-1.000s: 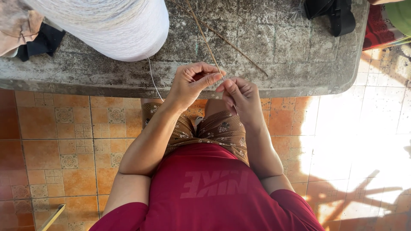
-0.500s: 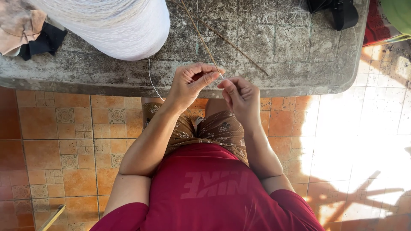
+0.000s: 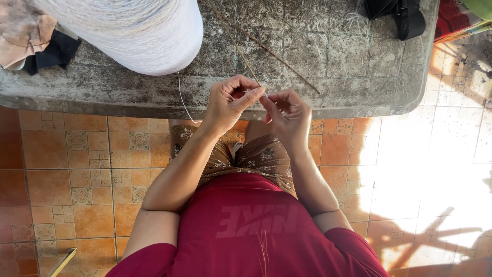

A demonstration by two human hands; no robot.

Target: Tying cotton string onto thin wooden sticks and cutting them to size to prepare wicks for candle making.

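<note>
My left hand (image 3: 228, 103) pinches the near end of a thin brown stick (image 3: 242, 52) between thumb and forefinger, just over the front edge of the grey table (image 3: 328, 56). My right hand (image 3: 287, 114) is right beside it, fingertips touching the same stick end and what looks like a fine white thread (image 3: 181, 95). That thread runs from the big white yarn cone (image 3: 133, 28) lying on the table at upper left. A second thin stick (image 3: 277, 56) lies across the tabletop behind my hands.
Crumpled beige and black cloth (image 3: 31, 41) sits at the table's left end. A black object (image 3: 400, 15) lies at the far right of the table. Orange patterned floor tiles (image 3: 72, 164) surround my lap, with bright sunlight on the right.
My hands have closed together, the right fingertips now meeting the left at the stick end. The view has shifted slightly downward.
</note>
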